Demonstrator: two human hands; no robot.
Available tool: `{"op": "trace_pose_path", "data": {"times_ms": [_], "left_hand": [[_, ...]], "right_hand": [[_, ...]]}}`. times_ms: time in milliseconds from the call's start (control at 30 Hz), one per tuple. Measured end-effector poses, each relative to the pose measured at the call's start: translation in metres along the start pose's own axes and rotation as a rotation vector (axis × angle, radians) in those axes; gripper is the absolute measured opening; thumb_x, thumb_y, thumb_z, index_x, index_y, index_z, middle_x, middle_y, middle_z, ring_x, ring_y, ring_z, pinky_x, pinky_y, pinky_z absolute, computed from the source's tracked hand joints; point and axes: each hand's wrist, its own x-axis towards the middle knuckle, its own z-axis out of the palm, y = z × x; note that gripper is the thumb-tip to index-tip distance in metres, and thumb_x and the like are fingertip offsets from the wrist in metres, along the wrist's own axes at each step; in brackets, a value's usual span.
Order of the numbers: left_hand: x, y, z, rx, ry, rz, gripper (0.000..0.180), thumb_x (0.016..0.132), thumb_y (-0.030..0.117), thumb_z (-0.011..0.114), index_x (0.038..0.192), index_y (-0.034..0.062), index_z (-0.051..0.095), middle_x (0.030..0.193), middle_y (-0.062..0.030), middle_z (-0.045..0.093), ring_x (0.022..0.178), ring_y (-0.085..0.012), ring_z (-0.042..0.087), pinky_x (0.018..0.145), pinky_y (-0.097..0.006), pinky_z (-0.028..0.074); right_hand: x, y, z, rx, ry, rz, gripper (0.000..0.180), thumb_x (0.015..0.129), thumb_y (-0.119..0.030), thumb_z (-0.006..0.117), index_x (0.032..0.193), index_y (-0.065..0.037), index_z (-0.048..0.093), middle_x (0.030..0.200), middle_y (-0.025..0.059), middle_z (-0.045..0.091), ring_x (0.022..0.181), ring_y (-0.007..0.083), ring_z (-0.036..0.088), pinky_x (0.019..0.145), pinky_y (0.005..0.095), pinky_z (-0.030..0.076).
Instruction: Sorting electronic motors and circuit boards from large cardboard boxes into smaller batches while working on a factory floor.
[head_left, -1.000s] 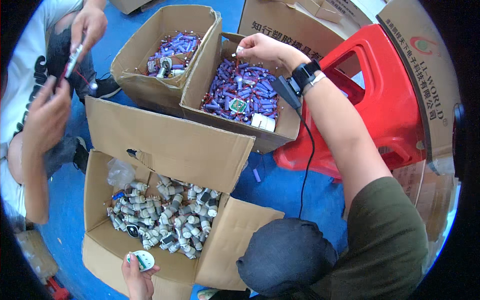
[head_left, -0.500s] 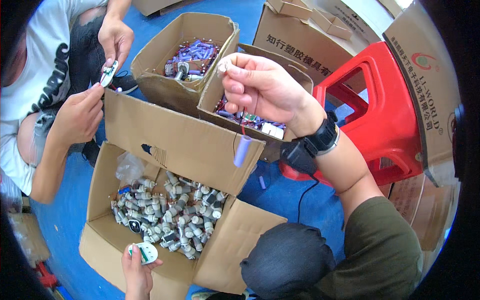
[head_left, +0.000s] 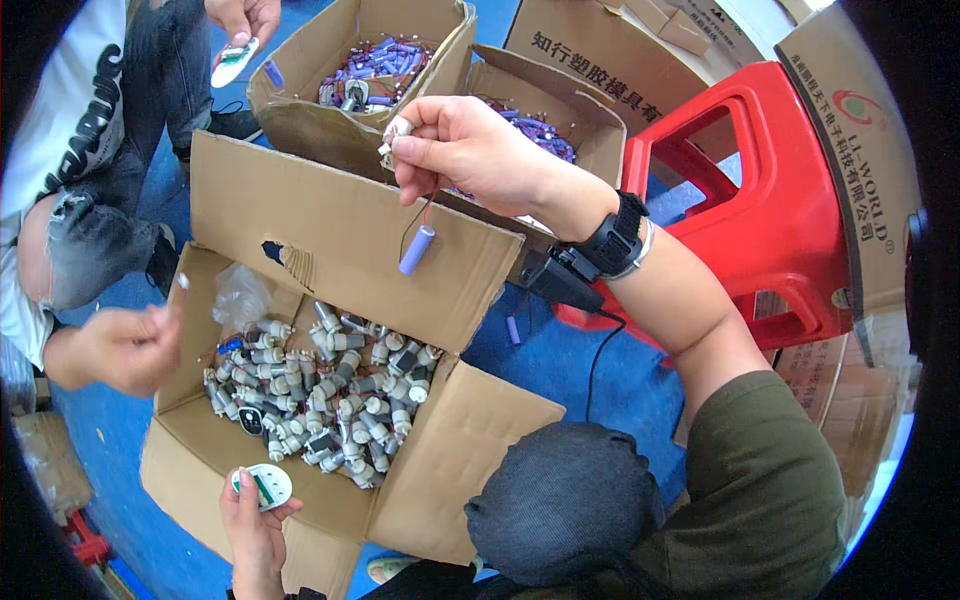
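At the lower left, my left hand (head_left: 258, 545) holds a white oval plastic shell (head_left: 264, 486) with a green circuit board in it. My right hand (head_left: 465, 155) is raised over the open flap of the front box, pinching a small whitish part (head_left: 394, 138) whose kind I cannot make out. Below those fingers a purple cylindrical battery (head_left: 417, 250) dangles on thin red and black wires. Beneath both hands is a cardboard box (head_left: 465, 440) piled with small grey and white motors (head_left: 330, 390).
A co-worker's hand (head_left: 243, 18) holds another white oval shell (head_left: 234, 62); the other hand (head_left: 130, 345) is by the box's left side. Two cardboard boxes of purple batteries (head_left: 380, 65) (head_left: 540, 130) stand behind. A red stool (head_left: 790, 190) is at right; a loose battery (head_left: 513, 330) lies on the blue floor.
My right hand has moved left with the small part and its hanging battery. One of the co-worker's hands has left the oval shell and come down beside the motor box.
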Motion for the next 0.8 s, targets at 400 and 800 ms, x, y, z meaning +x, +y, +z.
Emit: {"op": "trace_pose_path", "data": {"times_ms": [400, 800], "left_hand": [[0.002, 0.005, 0.002, 0.017, -0.029, -0.002, 0.027, 0.09, 0.033, 0.043, 0.093, 0.0063, 0.046, 0.073, -0.0053, 0.058, 0.054, -0.0157, 0.057, 0.047, -0.028, 0.05], [-0.002, 0.031, 0.022, -0.079, -0.276, 0.022, 0.021, 0.087, 0.02, 0.051, 0.102, 0.0056, 0.047, 0.081, -0.0027, 0.056, 0.071, -0.0104, 0.057, 0.059, -0.028, 0.051]], "right_hand": [[0.002, -0.001, 0.002, -0.156, -0.048, -0.062, 0.012, 0.086, -0.013, 0.052, 0.083, -0.001, 0.053, 0.069, 0.0017, 0.055, 0.06, 0.008, 0.054, 0.053, 0.0216, 0.045], [-0.036, 0.019, 0.084, -0.858, -0.19, -0.629, 0.012, 0.074, -0.007, 0.061, 0.082, -0.002, 0.054, 0.072, 0.0115, 0.054, 0.068, 0.0278, 0.054, 0.058, 0.0325, 0.044]]}}
